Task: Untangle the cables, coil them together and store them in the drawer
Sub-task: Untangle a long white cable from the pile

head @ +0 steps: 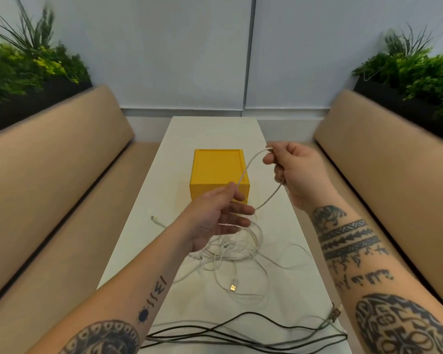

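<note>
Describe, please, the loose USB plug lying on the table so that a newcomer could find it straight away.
Start at the long white table between the tan benches, then come toward the near end from the yellow plastic drawer box. Below the white cable tangle lies the white USB plug. Its gold metal face, turned upward, sets it apart from the dark cables.

soft, even indoor light fills the scene with no single source showing, so the white table [210,129] reads bright and flat, with only faint shadows under the cables [230,251] and a slightly darker front face on the yellow box [216,164]. the wide lens bows the benches [49,154] outward and stretches the forearms at the bottom corners. the plants [26,65] at the upper edges look smeared and soft.
</note>
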Demonstrator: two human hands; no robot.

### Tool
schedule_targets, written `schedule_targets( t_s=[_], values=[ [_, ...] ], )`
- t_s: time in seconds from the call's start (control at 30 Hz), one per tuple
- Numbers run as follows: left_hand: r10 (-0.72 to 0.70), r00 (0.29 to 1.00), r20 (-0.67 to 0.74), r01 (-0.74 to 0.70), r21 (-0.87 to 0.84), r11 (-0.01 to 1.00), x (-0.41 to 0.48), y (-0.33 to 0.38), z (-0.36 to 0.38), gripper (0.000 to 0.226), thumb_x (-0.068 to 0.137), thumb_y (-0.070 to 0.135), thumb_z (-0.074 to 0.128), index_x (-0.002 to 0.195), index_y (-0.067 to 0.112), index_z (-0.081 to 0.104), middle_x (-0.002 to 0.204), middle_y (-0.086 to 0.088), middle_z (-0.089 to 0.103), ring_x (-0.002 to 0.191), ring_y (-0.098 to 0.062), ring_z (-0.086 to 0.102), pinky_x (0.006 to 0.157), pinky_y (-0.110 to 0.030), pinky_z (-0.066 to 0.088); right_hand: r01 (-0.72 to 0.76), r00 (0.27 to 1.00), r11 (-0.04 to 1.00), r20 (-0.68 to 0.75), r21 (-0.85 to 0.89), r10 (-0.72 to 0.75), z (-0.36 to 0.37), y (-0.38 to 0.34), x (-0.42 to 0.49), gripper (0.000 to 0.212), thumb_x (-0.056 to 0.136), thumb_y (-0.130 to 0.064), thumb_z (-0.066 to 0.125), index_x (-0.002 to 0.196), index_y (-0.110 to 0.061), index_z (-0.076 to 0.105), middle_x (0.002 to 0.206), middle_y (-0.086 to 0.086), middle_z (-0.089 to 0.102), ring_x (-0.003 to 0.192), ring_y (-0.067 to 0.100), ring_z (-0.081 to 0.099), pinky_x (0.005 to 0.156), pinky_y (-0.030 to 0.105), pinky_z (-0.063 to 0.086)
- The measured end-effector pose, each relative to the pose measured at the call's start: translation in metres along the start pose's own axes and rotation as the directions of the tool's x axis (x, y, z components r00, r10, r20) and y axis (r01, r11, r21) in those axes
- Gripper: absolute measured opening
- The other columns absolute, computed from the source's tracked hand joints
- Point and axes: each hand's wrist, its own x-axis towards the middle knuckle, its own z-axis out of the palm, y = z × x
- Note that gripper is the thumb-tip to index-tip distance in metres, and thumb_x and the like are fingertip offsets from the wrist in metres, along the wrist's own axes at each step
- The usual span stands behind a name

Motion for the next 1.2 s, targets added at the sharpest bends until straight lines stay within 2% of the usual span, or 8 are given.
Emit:
schedule_targets(
  t_s=[0.13, 0.27, 0.4, 0.63, 0.73, 0.9, 1.03, 1.2],
  values=[
    [0.094, 0.963, -0.252, -0.072, 0.096, 0.993, 0.004, 0.006, -0.025, 0.04, 0.1, 0.046, 0.049, 0.103, 0.012, 0.068, 0.104, -0.005, 0.076, 0.08, -0.017, 0.066, 0.069, -0.032, 0.053, 0.043, 0.995, 0.997, 0.098, -0.061, -0.037, -0.018, 0.01, -0.005, 0.021, 0.102, -0.012, 0.05, 0.087, -0.013, 0.065, 0.066, 0.001, 0.064, 0.045, 0.009, 0.032, 0.048, 0.021, 0.028],
    [0.099, 0.864, -0.494, -0.185, -0.129, 0.974, 0.02, 0.006, -0.051, 0.014, 0.1, 0.022, 0.058, 0.102, 0.01, 0.066, 0.102, -0.009, 0.073, 0.08, -0.017, 0.068, 0.073, -0.032, 0.058, 0.038, 0.916, 0.989, 0.399, -0.145, 0.024, -0.03, 0.035, -0.022, 0.019, 0.102, -0.003, 0.047, 0.1, -0.012, 0.063, 0.066, 0.004, 0.064, 0.048, 0.01, 0.032, 0.046, 0.019, 0.028],
    [-0.062, 0.838, -0.543, -0.277, -0.52, 0.808, 0.033, 0.01, -0.085, 0.012, 0.104, 0.006, 0.042, 0.113, 0.008, 0.049, 0.093, -0.009, 0.065, 0.072, -0.022, 0.071, 0.061, -0.036, 0.061, -0.027, 0.791, 0.908, 0.546, -0.419, 0.275, -0.052, 0.068, -0.03, 0.028, 0.1, -0.012, 0.053, 0.125, -0.022, 0.06, 0.082, 0.008, 0.073, 0.052, 0.012, 0.032, 0.049, 0.022, 0.03],
    [-0.185, 0.811, -0.555, -0.302, -0.668, 0.68, 0.025, 0.026, -0.121, 0.028, 0.099, -0.001, 0.025, 0.089, 0.01, 0.049, 0.071, 0.001, 0.053, 0.034, -0.008, 0.028, 0.045, -0.014, 0.035, -0.062, 0.64, 0.694, 0.505, -0.717, 0.579, -0.07, 0.12, -0.043, 0.018, 0.092, -0.014, 0.061, 0.101, -0.017, 0.077, 0.088, 0.001, 0.078, 0.058, 0.014, 0.045, 0.057, 0.026, 0.04],
    [-0.133, 0.829, -0.544, -0.302, -0.634, 0.712, 0.018, 0.037, -0.131, 0.032, 0.099, 0.003, 0.022, 0.083, 0.015, 0.047, 0.056, 0.006, 0.043, 0.036, -0.009, 0.019, 0.039, -0.012, 0.026, -0.039, 0.664, 0.637, 0.456, -0.77, 0.593, -0.075, 0.13, -0.046, 0.018, 0.093, -0.018, 0.06, 0.101, -0.02, 0.076, 0.087, -0.006, 0.078, 0.06, 0.011, 0.049, 0.063, 0.028, 0.042],
    [0.007, 0.874, -0.485, -0.317, -0.56, 0.765, 0.01, 0.054, -0.129, 0.052, 0.106, 0.049, 0.022, 0.08, 0.016, 0.052, 0.053, 0.009, 0.035, 0.038, -0.008, 0.019, 0.038, -0.015, 0.024, -0.089, 0.772, 0.691, 0.389, -0.717, 0.503, -0.075, 0.129, -0.036, 0.017, 0.097, -0.023, 0.061, 0.099, -0.02, 0.077, 0.086, -0.008, 0.077, 0.058, 0.011, 0.045, 0.059, 0.023, 0.039],
    [0.103, 0.846, -0.524, -0.396, -0.486, 0.779, 0.0, 0.066, -0.127, 0.048, 0.105, 0.051, 0.028, 0.079, 0.02, 0.054, 0.055, 0.009, 0.033, 0.04, -0.006, 0.019, 0.036, -0.015, 0.022, -0.205, 0.74, 0.683, 0.346, -0.701, 0.576, -0.087, 0.126, -0.03, 0.033, 0.099, -0.047, 0.053, 0.102, -0.022, 0.075, 0.093, 0.001, 0.078, 0.065, 0.02, 0.043, 0.072, 0.031, 0.043],
    [0.169, 0.786, -0.595, -0.423, -0.318, 0.849, -0.012, 0.056, -0.135, 0.041, 0.104, 0.05, 0.032, 0.085, 0.023, 0.055, 0.055, 0.011, 0.033, 0.042, -0.006, 0.02, 0.035, -0.016, 0.019, -0.343, 0.812, 0.667, 0.148, -0.662, 0.565, -0.088, 0.143, -0.023, 0.062, 0.103, -0.06, 0.027, 0.102, -0.019, 0.074, 0.093, 0.003, 0.077, 0.065, 0.019, 0.062, 0.071, 0.031, 0.047]
  ],
)
